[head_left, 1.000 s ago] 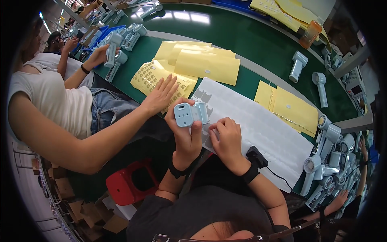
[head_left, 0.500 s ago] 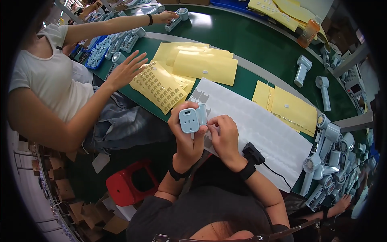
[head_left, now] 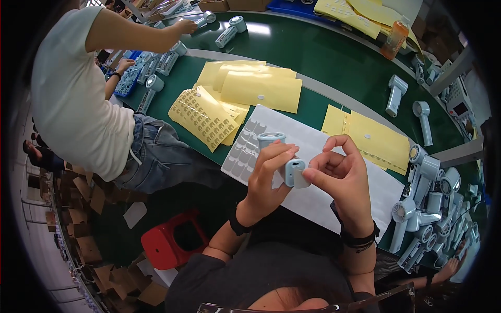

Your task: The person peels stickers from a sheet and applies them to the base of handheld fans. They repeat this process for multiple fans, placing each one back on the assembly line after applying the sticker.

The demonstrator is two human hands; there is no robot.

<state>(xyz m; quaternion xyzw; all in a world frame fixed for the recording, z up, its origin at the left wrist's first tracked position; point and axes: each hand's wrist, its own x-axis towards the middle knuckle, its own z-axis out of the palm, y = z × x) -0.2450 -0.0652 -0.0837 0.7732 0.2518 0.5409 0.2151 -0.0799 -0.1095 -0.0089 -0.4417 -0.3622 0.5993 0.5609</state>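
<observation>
My left hand (head_left: 263, 180) is wrapped around a light blue handheld fan (head_left: 272, 137), with the round head pointing away from me and the base turned toward me. A slot shows in that base. Between the thumb and forefinger of my right hand (head_left: 347, 180) is a small grey sticker (head_left: 301, 179), lying against or just in front of the base; which, I cannot tell. Under both hands lies a white sheet (head_left: 360, 195), its left part covered with rows of grey stickers (head_left: 242, 156).
Yellow sheets (head_left: 261, 91) lie beyond the white one, with more yellow sheets (head_left: 381, 141) to the right. Finished-looking fans (head_left: 430, 201) are piled at the right. A co-worker (head_left: 83, 99) stands at the left. A red stool (head_left: 169, 242) is on the floor below; a bottle (head_left: 395, 39) stands at the back.
The fan has turned in my left hand, its base moving right. My right hand has moved right and up from the sheet and now has the sticker. The co-worker has turned and reaches across the table.
</observation>
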